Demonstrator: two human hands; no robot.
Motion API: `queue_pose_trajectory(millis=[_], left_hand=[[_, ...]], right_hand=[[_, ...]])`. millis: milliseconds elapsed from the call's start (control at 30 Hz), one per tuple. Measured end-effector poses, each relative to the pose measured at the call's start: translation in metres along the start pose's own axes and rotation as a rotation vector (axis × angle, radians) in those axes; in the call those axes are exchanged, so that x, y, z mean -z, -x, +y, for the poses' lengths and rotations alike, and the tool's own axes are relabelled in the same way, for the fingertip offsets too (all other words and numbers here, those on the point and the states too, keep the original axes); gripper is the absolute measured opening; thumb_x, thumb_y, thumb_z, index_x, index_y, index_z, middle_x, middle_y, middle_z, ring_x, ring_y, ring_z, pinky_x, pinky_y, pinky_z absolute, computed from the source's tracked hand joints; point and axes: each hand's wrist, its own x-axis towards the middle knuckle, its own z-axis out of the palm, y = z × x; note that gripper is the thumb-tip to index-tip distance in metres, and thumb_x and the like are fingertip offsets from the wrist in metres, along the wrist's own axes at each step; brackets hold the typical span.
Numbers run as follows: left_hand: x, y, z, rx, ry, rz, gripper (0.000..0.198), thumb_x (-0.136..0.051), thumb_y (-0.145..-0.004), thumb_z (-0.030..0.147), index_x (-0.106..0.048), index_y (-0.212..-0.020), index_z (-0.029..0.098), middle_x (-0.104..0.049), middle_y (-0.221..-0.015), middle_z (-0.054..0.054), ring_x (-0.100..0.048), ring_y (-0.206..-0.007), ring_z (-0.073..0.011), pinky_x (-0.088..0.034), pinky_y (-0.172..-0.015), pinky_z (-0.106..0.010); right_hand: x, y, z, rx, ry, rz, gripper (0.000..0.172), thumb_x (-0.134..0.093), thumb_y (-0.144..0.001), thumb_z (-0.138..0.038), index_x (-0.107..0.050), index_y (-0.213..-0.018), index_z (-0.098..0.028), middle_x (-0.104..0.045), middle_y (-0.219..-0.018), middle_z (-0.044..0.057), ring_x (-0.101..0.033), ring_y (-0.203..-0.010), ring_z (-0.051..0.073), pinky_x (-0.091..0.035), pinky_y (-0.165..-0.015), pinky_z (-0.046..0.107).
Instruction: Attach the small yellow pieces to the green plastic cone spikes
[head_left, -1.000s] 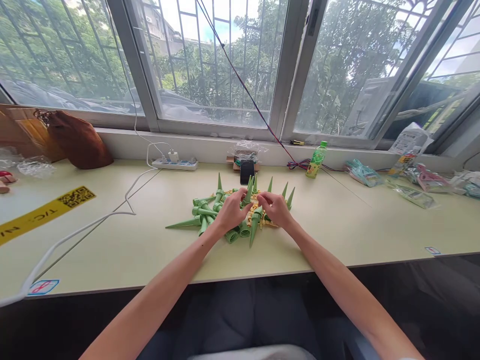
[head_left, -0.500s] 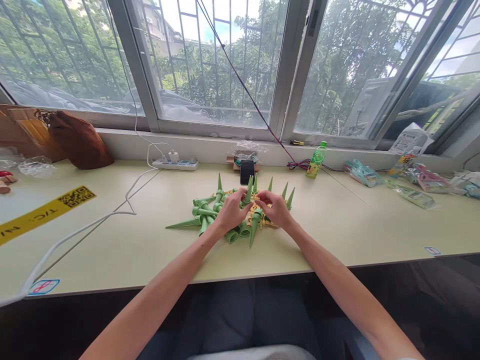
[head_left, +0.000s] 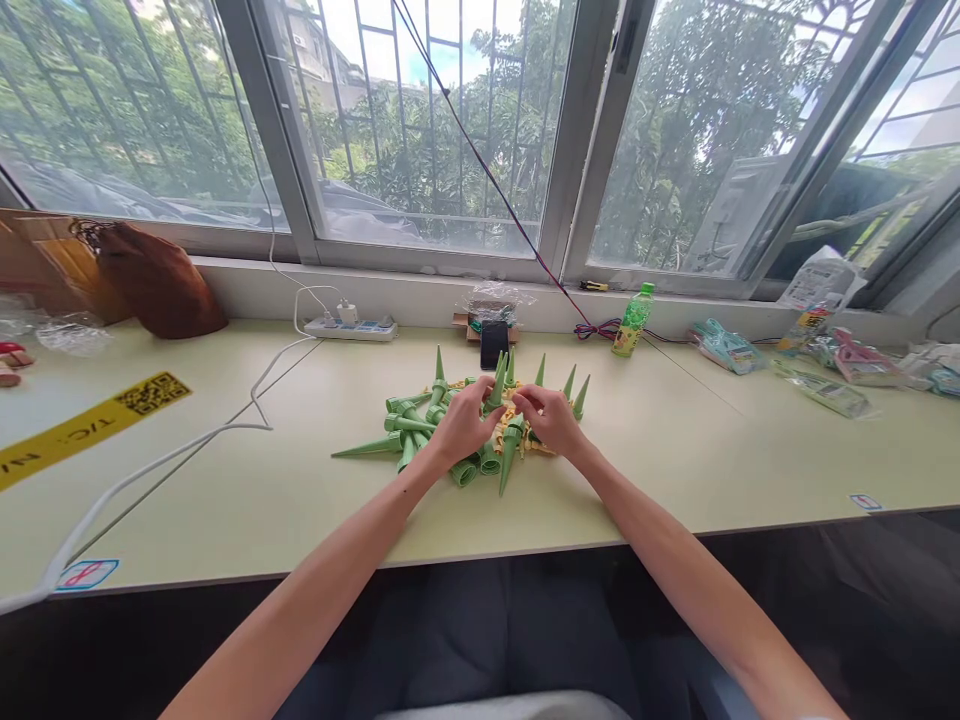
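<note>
My left hand (head_left: 463, 425) is closed around a green plastic watering spike (head_left: 498, 384), whose pointed tip sticks up. Close to its right, my right hand (head_left: 551, 418) has its thumb and fingers pinched together; whatever they hold is too small to make out. Several green spikes lie in a heap (head_left: 409, 422) left of my hands, one long one (head_left: 367, 447) pointing left. Another spike (head_left: 510, 455) lies between my wrists with its tip toward me. Behind my right hand several spikes (head_left: 580, 395) stand tip up. Small yellow pieces (head_left: 534, 443) are scattered under and around my hands.
A black phone (head_left: 494, 345) leans on a small box behind the heap. Farther right stand a green bottle (head_left: 634, 320) and plastic-wrapped packets (head_left: 726, 346). At left are a power strip (head_left: 352, 329), a white cable (head_left: 187, 446) and a brown bag (head_left: 161, 282).
Both hands stay almost in place. The fingertips of my right hand shift very slightly beside the spike in my left hand.
</note>
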Motion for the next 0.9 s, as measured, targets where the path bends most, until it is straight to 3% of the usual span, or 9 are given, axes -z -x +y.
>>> queue_pose_trajectory(millis=[167, 367, 900], left_hand=[[0.0021, -0.0011, 0.0025, 0.011, 0.017, -0.011, 0.020, -0.060, -0.085, 0.023, -0.053, -0.103, 0.021, -0.065, -0.089, -0.003, -0.061, -0.080, -0.0183, -0.049, -0.068, -0.030], [0.0028, -0.0008, 0.0039, 0.010, 0.010, -0.006, 0.019, -0.060, -0.084, 0.022, -0.052, -0.102, 0.021, -0.064, -0.088, -0.002, -0.061, -0.078, -0.0172, -0.048, -0.067, -0.028], [-0.0007, -0.0001, -0.0021, 0.009, -0.033, -0.008, 0.022, -0.060, -0.085, 0.027, -0.050, -0.103, 0.020, -0.062, -0.089, -0.003, -0.060, -0.080, -0.0184, -0.048, -0.065, -0.029]], right_hand=[[-0.0015, 0.0001, -0.0002, 0.023, -0.075, 0.011, 0.027, -0.059, -0.087, -0.043, -0.062, -0.099, -0.019, -0.066, -0.076, 0.003, -0.061, -0.067, 0.016, -0.050, -0.066, 0.029], [-0.0021, 0.0001, 0.0006, 0.028, -0.092, 0.004, 0.021, -0.058, -0.088, -0.039, -0.060, -0.093, -0.019, -0.066, -0.077, 0.004, -0.061, -0.068, 0.016, -0.051, -0.067, 0.030], [-0.0011, 0.0000, 0.0022, -0.006, -0.017, -0.029, 0.035, -0.045, -0.095, -0.044, -0.063, -0.081, -0.017, -0.063, -0.067, 0.001, -0.053, -0.056, 0.012, -0.040, -0.057, 0.025]])
